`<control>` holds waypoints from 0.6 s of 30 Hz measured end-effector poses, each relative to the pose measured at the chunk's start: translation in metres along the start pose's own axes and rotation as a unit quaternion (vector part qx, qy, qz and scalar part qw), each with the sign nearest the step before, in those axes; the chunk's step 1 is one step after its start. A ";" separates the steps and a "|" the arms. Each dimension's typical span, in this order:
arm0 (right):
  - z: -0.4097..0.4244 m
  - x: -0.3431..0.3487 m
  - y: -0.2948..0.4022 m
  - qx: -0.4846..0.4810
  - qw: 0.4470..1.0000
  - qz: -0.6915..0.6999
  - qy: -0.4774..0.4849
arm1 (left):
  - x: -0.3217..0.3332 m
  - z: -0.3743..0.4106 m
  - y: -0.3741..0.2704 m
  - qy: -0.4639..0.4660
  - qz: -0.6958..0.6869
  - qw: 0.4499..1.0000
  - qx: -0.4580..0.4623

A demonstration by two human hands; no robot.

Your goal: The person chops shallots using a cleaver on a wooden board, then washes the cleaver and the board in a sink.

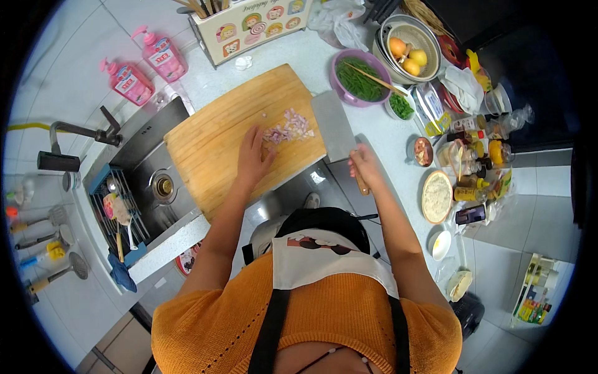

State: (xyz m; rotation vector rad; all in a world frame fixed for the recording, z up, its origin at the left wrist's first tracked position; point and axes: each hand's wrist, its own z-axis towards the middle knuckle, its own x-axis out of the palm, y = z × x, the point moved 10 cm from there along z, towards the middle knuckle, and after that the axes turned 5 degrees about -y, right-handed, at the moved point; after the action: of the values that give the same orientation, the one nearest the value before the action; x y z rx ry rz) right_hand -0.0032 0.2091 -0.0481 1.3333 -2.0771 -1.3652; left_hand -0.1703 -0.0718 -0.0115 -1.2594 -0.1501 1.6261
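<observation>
A large wooden cutting board [219, 135] lies tilted across the counter's corner, partly over the sink. Chopped purple onion or shallot [289, 128] is heaped on its right half, with a stray bit above. My left hand [254, 156] rests on the board at the left edge of the pieces, fingers apart, holding nothing. My right hand [366, 166] is closed around the wooden handle of a cleaver [333, 125]. The broad metal blade is just right of the board, beside its right edge; whether it touches the board cannot be told.
The sink [180, 180] with a dish rack is at left, two pink pump bottles [166, 61] behind. At right stand a purple colander of green vegetables [359, 79], a bowl of chopped greens [400, 106], a bowl of fruit [411, 51], a small meat-like bowl [423, 152], a white-filled dish [437, 196] and condiment bottles.
</observation>
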 end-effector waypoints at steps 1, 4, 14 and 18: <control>0.002 0.004 -0.002 -0.001 1.000 0.007 0.007 | -0.007 -0.004 -0.003 -0.004 0.036 0.999 -0.001; 0.006 0.020 -0.008 0.009 0.999 0.029 0.023 | -0.021 -0.024 0.015 -0.035 0.159 0.986 -0.045; 0.007 0.090 -0.007 0.021 0.992 0.017 0.122 | 0.027 -0.001 0.006 0.028 0.095 0.995 -0.029; 0.003 0.090 -0.001 0.002 0.989 -0.002 0.146 | 0.039 0.031 0.011 0.033 0.117 0.993 0.008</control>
State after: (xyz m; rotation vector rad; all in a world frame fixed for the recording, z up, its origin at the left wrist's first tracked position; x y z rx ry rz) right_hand -0.0509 0.1357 -0.0701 1.4417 -1.8835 -1.0920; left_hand -0.1981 -0.0338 -0.0297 -1.3561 0.0544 1.7765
